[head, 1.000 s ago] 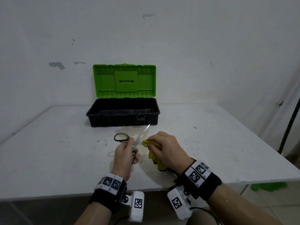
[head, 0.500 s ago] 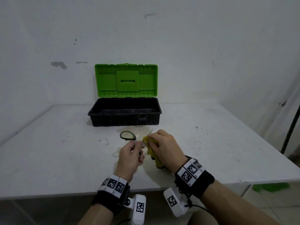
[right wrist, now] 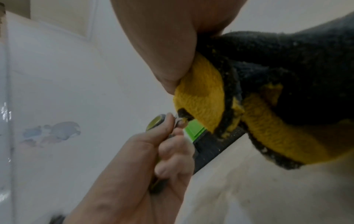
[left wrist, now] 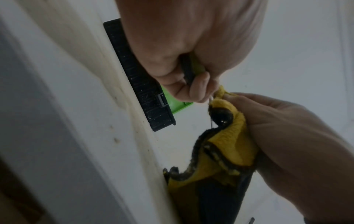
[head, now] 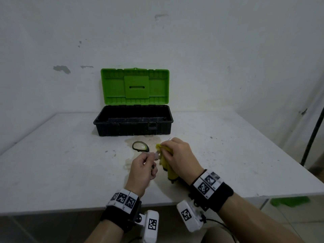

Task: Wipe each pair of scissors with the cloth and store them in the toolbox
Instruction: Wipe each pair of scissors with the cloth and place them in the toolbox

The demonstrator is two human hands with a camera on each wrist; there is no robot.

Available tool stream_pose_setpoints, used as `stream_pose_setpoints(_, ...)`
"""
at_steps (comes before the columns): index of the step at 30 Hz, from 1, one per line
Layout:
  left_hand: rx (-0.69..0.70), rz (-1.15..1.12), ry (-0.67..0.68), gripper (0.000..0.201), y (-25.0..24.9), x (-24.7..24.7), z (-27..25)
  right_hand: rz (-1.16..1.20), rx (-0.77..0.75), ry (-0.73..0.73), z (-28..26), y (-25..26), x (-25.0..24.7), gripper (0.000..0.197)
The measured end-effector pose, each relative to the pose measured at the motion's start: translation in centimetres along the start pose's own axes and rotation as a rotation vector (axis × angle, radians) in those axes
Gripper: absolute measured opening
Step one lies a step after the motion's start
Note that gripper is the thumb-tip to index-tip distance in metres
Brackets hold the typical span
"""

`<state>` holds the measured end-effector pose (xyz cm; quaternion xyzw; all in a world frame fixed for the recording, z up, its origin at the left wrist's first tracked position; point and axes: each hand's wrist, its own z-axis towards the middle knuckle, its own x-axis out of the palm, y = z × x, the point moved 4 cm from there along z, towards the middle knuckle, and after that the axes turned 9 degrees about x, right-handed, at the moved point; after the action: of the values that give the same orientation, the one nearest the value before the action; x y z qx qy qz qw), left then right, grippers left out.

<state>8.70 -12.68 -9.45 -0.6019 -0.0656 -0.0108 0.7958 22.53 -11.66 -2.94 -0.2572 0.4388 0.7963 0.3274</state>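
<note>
My left hand [head: 142,166] grips a pair of scissors [head: 140,146] by one handle, its other olive handle loop sticking up to the left. My right hand [head: 178,155] pinches a yellow cloth with dark edging [head: 165,165] around the blades, which are almost wholly hidden; only a sliver of tip shows past the fingers. In the left wrist view the cloth [left wrist: 228,136] is wrapped at the blade base beside my curled left fingers [left wrist: 191,84]. In the right wrist view the cloth [right wrist: 201,104] meets the scissors [right wrist: 157,121]. The black toolbox [head: 133,123] stands open behind, green lid upright.
The white table [head: 61,163] carries a faint stain in front of the toolbox. Its front edge runs just under my wrists and its right edge slants away. A dark pole [head: 312,137] stands at the right, and something green [head: 289,201] lies on the floor.
The right hand has slid the cloth forward along the blades, covering the tip that stuck out a second ago. The left hand has kept its hold on the handle.
</note>
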Motion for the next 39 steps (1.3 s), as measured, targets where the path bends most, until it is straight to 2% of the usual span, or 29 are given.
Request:
stream_pose_setpoints(5,-0.014,0.004,0.003,0.025,0.2,-0.2,-0.1,-0.007,0.107,-0.122,2.1,-1.7,-2.1,0.014)
stream_pose_setpoints(11,-0.012,-0.022,-0.011,0.028,0.0,-0.1,0.3,0.009,-0.047,0.094,-0.6,0.7,0.3,0.015)
stream_pose_setpoints(17,-0.037,-0.030,-0.003,0.024,0.4,-0.1,0.1,-0.039,0.095,-0.087,2.1,-2.1,-1.5,0.013)
stream_pose_setpoints(19,-0.034,-0.025,0.001,0.024,0.5,-0.1,0.1,-0.021,0.089,-0.116,2.1,-2.2,-2.0,0.013)
stream_pose_setpoints(24,-0.006,-0.005,0.012,0.027,0.1,0.2,0.2,-0.006,-0.062,0.079,-0.8,0.3,0.3,0.013)
stream_pose_setpoints(31,-0.022,0.018,0.008,0.024,0.6,-0.1,0.2,-0.023,0.115,-0.084,2.2,-2.4,-1.9,0.015)
stream_pose_setpoints(33,-0.028,0.012,-0.004,0.025,0.6,-0.2,0.3,-0.016,0.078,-0.063,1.8,-1.7,-1.9,0.015)
stream_pose_setpoints(36,-0.021,-0.012,-0.016,0.026,0.4,-0.2,0.3,-0.023,-0.022,0.046,0.0,0.1,-0.4,0.016)
stream_pose_setpoints(39,-0.011,-0.037,-0.006,0.026,0.2,0.1,0.3,-0.032,-0.025,0.069,-0.4,0.3,0.3,0.016)
